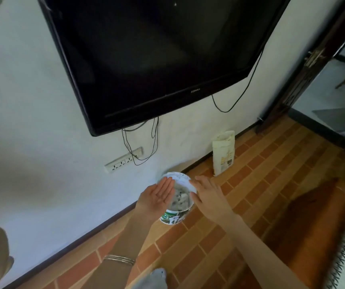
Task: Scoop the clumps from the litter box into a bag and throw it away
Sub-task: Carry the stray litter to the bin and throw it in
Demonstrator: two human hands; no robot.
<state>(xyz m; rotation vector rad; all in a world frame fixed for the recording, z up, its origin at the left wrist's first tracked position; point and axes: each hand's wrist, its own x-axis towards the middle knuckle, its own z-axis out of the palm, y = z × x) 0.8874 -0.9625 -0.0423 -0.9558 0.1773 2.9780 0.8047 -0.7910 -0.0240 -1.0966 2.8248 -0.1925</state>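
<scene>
A grey-socked foot shows nearest, on the brick-pattern floor. Just beyond it, 2 bare arms reach toward the white bucket (green print on its side), which stands by the wall and holds pale, crumpled stuff I cannot identify. The left hand, bangles on its forearm, is spread flat, palm up, over the bucket's left rim, holding nothing. The right hand lies loosely open, palm down, at the bucket's right rim, touching a white lining there. Right of the bucket and farther off stands a cream paper bag. Above the bucket, on the wall: a power strip, then a television.
</scene>
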